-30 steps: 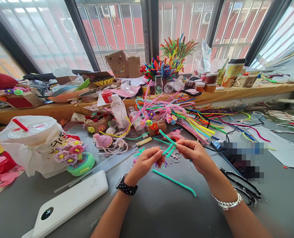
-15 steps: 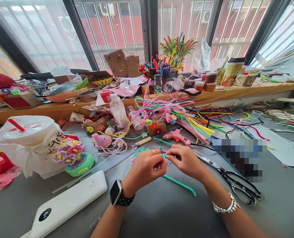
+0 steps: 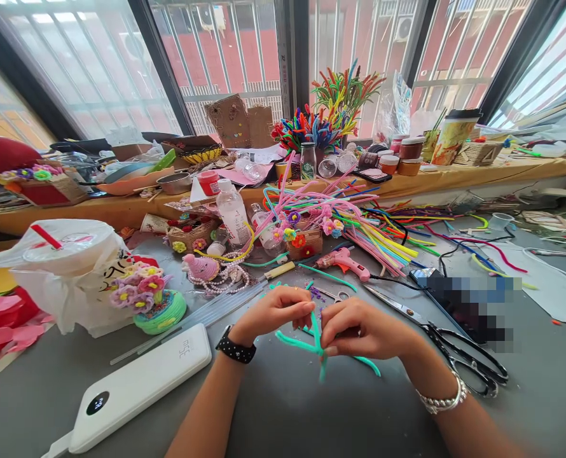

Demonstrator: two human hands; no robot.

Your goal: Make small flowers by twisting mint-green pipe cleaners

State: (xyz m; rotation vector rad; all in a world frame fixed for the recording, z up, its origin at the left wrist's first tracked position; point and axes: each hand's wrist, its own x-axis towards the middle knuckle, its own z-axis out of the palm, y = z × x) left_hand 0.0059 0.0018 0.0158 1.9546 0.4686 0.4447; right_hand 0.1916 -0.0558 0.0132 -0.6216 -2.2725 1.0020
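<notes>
Between my hands is a piece of twisted teal pipe cleaner (image 3: 298, 343), its arms crossing near my right fingertips. My left hand (image 3: 278, 308) pinches the upper end of one arm. With thumb and fingers closed, my right hand (image 3: 359, 331) grips the piece at the crossing; the lower end is blurred. Another teal pipe cleaner (image 3: 369, 365) lies on the table, partly hidden behind my right hand. Just beyond my hands are small scissors (image 3: 340, 296) and little purple bits (image 3: 317, 292).
Large black-handled scissors (image 3: 474, 359) and a phone (image 3: 455, 305) lie on the right. A pink glue gun (image 3: 345, 262) sits ahead, before a heap of pipe cleaners (image 3: 373, 235). On the left are a white power bank (image 3: 144, 388), a bagged drink cup (image 3: 68, 254) and a flower pot (image 3: 161, 312).
My hands have turned and moved slightly apart, bringing the crossed teal piece into view below and between them. The camera view has shifted a little.
</notes>
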